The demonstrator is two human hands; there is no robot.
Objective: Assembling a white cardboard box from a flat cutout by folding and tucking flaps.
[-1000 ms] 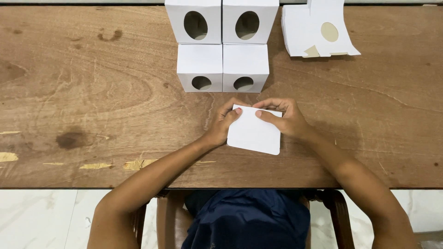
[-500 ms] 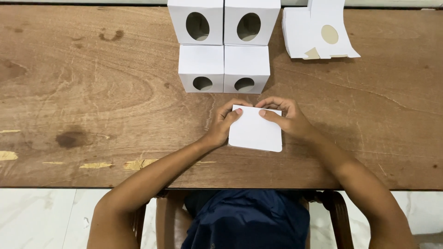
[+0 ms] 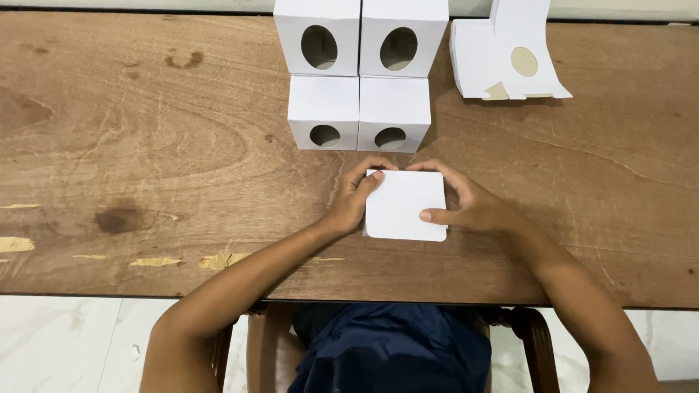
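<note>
Surface (image 3: pixel 145 145): wood, four windowed boxes (image 3: pixel 360 76) at 12 o'clock, flat blanks (image 3: pixel 502 58) at 1 o'clock. Card (image 3: pixel 404 207) at centre. Left hand (image 3: pixel 353 204) and right hand (image 3: pixel 473 207) fingers pinch its edges. Step: forming. Squaring the folds appears next.

You have 1 view only, from the camera on your head, looking almost straight down at the wooden table (image 3: pixel 145 145) from close above. The table's far edge runs along the top of the frame; your lap and the chair (image 3: pixel 262 342) fill the bottom centre.
</note>
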